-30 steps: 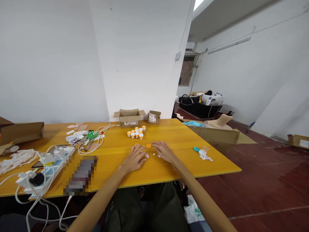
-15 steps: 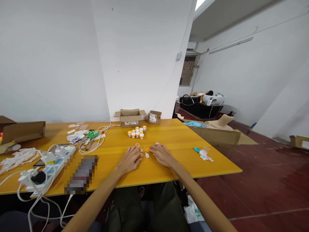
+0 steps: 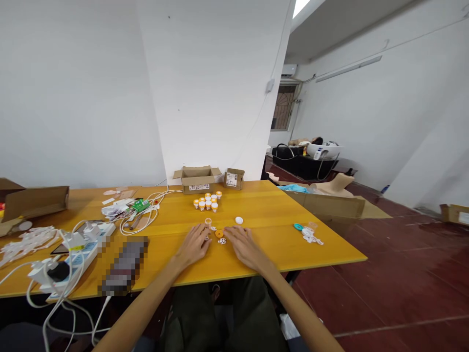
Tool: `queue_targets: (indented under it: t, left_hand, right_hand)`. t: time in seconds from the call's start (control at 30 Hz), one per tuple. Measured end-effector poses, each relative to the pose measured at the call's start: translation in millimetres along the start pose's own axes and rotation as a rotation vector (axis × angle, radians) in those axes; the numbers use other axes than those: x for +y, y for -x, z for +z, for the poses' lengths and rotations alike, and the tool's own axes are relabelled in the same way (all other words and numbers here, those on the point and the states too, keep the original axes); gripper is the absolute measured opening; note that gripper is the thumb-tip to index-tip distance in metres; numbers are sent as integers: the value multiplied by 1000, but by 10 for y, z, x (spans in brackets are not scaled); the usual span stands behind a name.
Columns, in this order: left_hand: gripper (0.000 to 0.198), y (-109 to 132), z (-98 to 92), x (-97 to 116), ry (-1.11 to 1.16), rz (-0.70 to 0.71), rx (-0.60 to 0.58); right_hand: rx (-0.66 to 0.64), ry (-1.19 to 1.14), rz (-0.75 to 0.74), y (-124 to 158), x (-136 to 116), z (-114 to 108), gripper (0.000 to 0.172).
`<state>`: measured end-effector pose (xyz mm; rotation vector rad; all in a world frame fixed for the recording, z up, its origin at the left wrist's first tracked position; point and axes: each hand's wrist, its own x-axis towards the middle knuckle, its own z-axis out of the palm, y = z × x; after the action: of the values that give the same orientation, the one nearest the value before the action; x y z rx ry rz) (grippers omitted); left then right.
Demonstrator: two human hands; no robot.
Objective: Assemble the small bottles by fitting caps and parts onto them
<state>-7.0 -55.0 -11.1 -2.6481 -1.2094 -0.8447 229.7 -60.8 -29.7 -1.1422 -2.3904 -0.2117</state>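
Note:
My left hand (image 3: 194, 243) rests palm down on the table, fingers stretched and slightly apart. Its fingertips lie beside a clear ring (image 3: 208, 221) and a small white piece with dark spots (image 3: 213, 228), and partly cover another small piece. My right hand (image 3: 245, 245) is also palm down with its fingers extended. Its fingertips are close to an orange disc (image 3: 219, 233); whether they touch it I cannot tell. Just below the disc lies a white piece with dark holes or spots (image 3: 222, 241). A white round cap-like disc (image 3: 239, 220) sits beyond the right hand.
Several orange-and-white small containers (image 3: 208, 201) stand before an open cardboard box (image 3: 198, 182) and a smaller box (image 3: 233, 179). At right lie a teal disc (image 3: 298, 227) and white pieces (image 3: 311, 236). A power strip (image 3: 90, 249), cables and a blurred phone-like object (image 3: 124, 266) occupy the left.
The orange disc has shifted left, out from under my right fingers. My right hand has drawn back a little, uncovering the white disc. My left hand has moved slightly left.

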Motion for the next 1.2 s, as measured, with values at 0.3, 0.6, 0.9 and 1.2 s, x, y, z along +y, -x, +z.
queue_targets:
  t: [0.3, 0.6, 0.9, 1.2]
  left_hand:
    - [33, -72, 14, 190, 103, 152, -131]
    - [25, -3, -46, 110, 86, 108, -66]
    - [22, 71, -51, -81, 13, -50, 2]
    - [37, -27, 38, 0, -38, -70, 30]
  right_hand:
    - [101, -52, 216, -41, 757, -13, 52]
    - [62, -32, 203, -56, 829, 109, 49]
    - [235, -104, 227, 185, 722, 29, 33]
    - [193, -231, 190, 188, 408, -107, 10]
